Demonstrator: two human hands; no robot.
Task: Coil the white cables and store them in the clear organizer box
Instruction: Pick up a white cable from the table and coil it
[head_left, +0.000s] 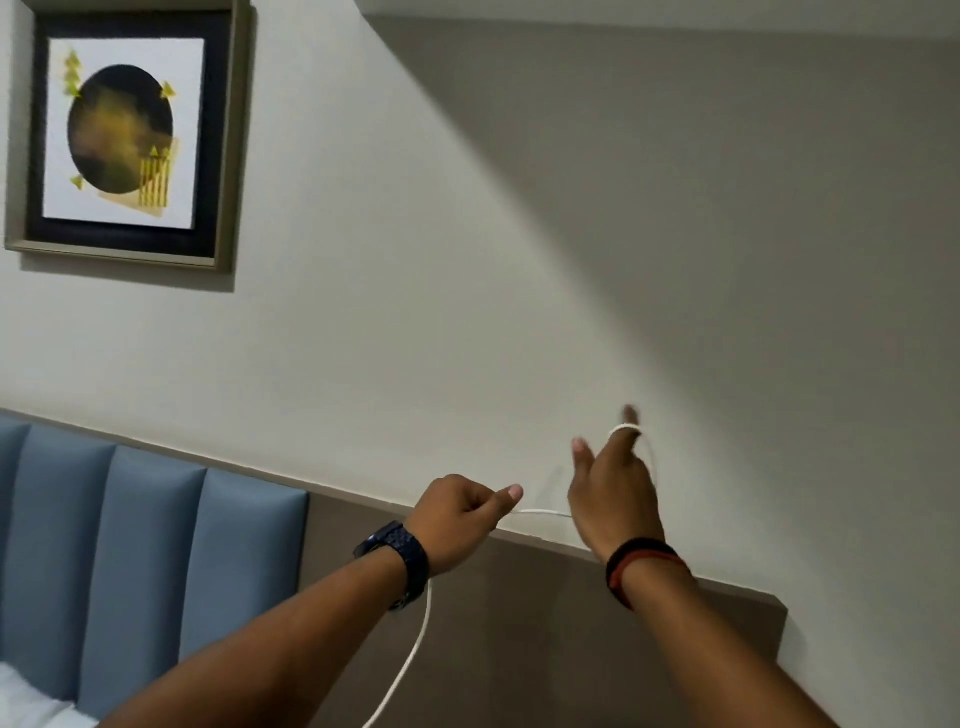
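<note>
Cable spans hand to hand, both raised against the wall.

I see the left hand (457, 519) fisted on the white cable (540, 513), which runs right to a loop around the right hand's (613, 499) open finger; slack hangs near.

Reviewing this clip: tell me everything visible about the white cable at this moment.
The white cable is thin, round and looks like smooth plastic. It rises from the bottom edge of the frame, passes under the left wrist and runs through the closed left hand. A short taut stretch crosses to the right hand, where it loops around a raised finger. That part is motion-blurred. Neither end shows.
</note>
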